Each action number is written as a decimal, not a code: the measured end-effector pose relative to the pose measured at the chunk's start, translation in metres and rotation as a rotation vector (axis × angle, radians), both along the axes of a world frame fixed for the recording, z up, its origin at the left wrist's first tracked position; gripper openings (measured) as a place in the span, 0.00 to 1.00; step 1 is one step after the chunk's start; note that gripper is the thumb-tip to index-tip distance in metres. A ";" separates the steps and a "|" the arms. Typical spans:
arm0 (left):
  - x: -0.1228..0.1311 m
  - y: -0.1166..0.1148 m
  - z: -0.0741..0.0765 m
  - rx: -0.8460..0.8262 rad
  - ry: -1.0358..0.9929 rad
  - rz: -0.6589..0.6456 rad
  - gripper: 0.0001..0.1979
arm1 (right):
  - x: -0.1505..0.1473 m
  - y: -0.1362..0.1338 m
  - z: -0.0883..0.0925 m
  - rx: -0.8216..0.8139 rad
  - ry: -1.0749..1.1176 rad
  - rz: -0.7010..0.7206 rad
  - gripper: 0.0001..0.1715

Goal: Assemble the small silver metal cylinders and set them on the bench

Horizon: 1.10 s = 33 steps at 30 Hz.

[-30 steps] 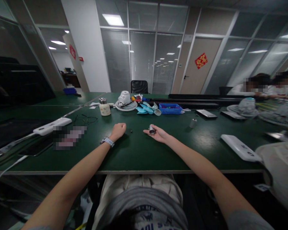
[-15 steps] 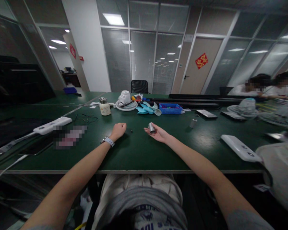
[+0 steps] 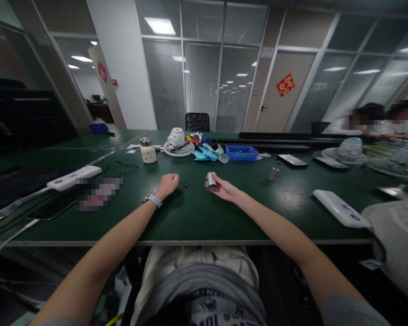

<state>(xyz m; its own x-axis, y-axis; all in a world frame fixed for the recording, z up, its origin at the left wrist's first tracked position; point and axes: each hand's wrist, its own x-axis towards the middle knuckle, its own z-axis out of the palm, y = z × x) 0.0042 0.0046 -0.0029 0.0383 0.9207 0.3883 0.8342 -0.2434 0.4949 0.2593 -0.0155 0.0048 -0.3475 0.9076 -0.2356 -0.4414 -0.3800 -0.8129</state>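
With twelve o'clock straight ahead of my seat, my lap and grey shirt [image 3: 207, 308] come nearest, then the front edge of the green table [image 3: 204, 226]. At between two and three lies a long white device [image 3: 342, 209], near the table's edge.

My forearms reach out over the tabletop. At eleven, beyond the watch [image 3: 154, 199] on that wrist, my left hand [image 3: 168, 184] is balled up, fingers curled together; I cannot tell whether anything is inside. A tiny dark piece [image 3: 186, 185] lies just beside it, toward twelve.

My right hand [image 3: 223, 188] is just past twelve, palm turned inward, thumb and fingers clamped on a silver cylinder [image 3: 211, 180]. The cylinder is at twelve, slightly tilted. I cannot tell whether my knuckles touch the table.

At ten is another long white device [image 3: 74, 177], with cables near it. Between one and two, well apart from my hands, stands a second metal cylinder [image 3: 274, 173].

Farther out, a cream bottle [image 3: 148, 153] with a metallic top stands at eleven. Light-blue blades [image 3: 206, 154] lie at twelve, with a blue tray [image 3: 242, 155] beside them toward one. Just left of twelve, a white fan part [image 3: 177, 138] sits on a round grille [image 3: 179, 152]. Beyond the table, a black chair [image 3: 197, 122] is at twelve, and a door [image 3: 285, 108] bearing a red sign is at one.
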 end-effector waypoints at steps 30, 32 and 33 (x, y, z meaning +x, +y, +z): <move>0.002 -0.004 0.005 -0.036 -0.004 -0.015 0.16 | 0.000 0.000 -0.002 0.063 -0.023 0.016 0.19; 0.002 -0.005 0.005 -0.040 -0.008 -0.013 0.16 | -0.001 -0.001 -0.002 0.093 -0.026 0.021 0.24; 0.002 -0.004 0.005 -0.043 -0.010 -0.013 0.16 | -0.001 -0.001 -0.002 0.115 -0.039 0.031 0.26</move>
<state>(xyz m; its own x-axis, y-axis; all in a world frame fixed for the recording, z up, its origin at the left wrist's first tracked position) 0.0064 0.0001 0.0020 0.0463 0.9359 0.3491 0.8259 -0.2325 0.5136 0.2578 -0.0166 0.0024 -0.3682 0.9184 -0.1447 -0.3980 -0.2964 -0.8682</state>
